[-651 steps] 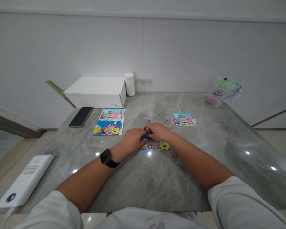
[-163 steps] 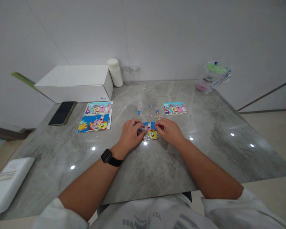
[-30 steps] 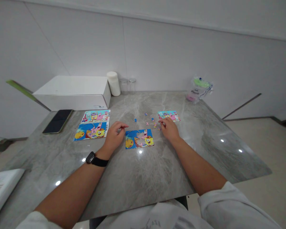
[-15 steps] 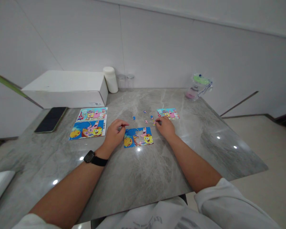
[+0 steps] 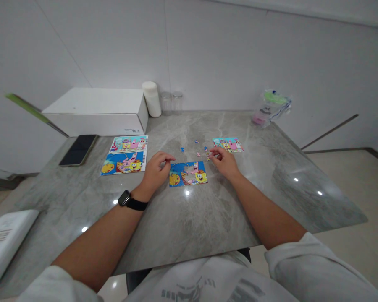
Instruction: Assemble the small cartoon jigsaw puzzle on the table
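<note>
Small yellow-pink jigsaw piece (image 5: 208, 158) mid-frame, just left of my right hand (image 5: 225, 163), the nearer one; can't tell if gripped. My left hand (image 5: 155, 173): fingers released, beside gapped blue cartoon jigsaw (image 5: 175, 179), long axis left-right, lower left of right fingers.

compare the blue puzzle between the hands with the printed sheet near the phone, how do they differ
The puzzle has a ragged gap with grey tabletop showing through; the sheet is unbroken.
The puzzle shows one picture, while the sheet carries two, one above the other.
The puzzle looks smaller than the whole sheet.
Both lie flat, and the puzzle's blue scene matches the sheet's lower picture.
</note>
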The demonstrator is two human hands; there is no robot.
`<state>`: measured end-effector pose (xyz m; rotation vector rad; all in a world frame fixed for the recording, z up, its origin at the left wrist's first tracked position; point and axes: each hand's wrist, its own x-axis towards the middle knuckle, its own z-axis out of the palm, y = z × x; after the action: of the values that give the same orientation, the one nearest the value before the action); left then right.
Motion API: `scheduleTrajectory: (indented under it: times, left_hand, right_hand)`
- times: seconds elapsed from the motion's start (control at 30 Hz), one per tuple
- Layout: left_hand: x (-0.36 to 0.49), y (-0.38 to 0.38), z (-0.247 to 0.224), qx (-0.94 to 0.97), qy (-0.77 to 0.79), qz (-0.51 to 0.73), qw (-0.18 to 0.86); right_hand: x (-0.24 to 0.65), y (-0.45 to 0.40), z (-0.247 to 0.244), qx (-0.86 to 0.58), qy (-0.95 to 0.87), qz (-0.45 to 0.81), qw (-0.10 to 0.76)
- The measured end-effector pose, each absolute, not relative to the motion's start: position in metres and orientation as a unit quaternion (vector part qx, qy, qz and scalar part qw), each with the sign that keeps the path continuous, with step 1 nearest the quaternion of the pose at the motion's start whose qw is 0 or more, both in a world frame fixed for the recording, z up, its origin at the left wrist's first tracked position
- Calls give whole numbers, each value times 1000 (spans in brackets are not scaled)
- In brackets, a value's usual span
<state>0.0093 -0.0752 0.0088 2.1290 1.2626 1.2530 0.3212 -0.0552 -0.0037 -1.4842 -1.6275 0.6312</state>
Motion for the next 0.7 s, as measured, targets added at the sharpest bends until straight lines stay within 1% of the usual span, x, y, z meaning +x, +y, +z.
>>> scheduleTrajectory:
  times: [0.13,0.23,0.43,0.7]
  left_hand:
    - [23,-87,19,781,429,411,193]
    - [34,-96,23,792,411,399,210]
    - [44,-101,21,777,421,387,262]
    - [44,-97,16,771,431,379,278]
  right_hand:
    - [299,-76,2,-497,-605,444,434]
    - [282,-90,6,-465,-569,528,425]
    - [263,-98,8,-443,-562,556,423]
    - [255,-103,6,-424,-581,560,411]
